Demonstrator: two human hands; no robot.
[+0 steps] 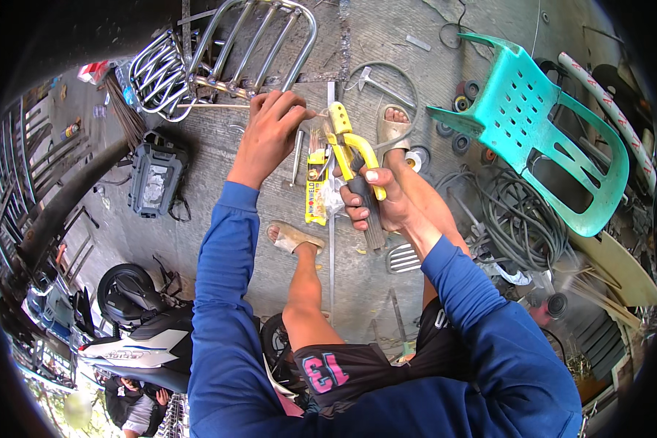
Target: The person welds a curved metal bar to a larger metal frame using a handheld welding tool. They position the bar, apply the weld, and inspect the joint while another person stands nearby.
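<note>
Both hands are closed, my right hand (387,198) gripping a yellow electrode holder (363,147), my left hand (271,135) pinching, it seems, a thin rod (213,106).

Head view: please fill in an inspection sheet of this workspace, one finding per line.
Surface: grooved concrete floor, marked and dusty.
Job's things: yellow electrode holder, thin rod, yellow packet on the floor, metal racks ahead.
Clutter: hammer and green chair toward the right.
Hands: left hand appears to pinch the rod; right hand grips the holder.
Cables: dark coil at right.
Surroundings: motorcycle and another person, lower left.
</note>
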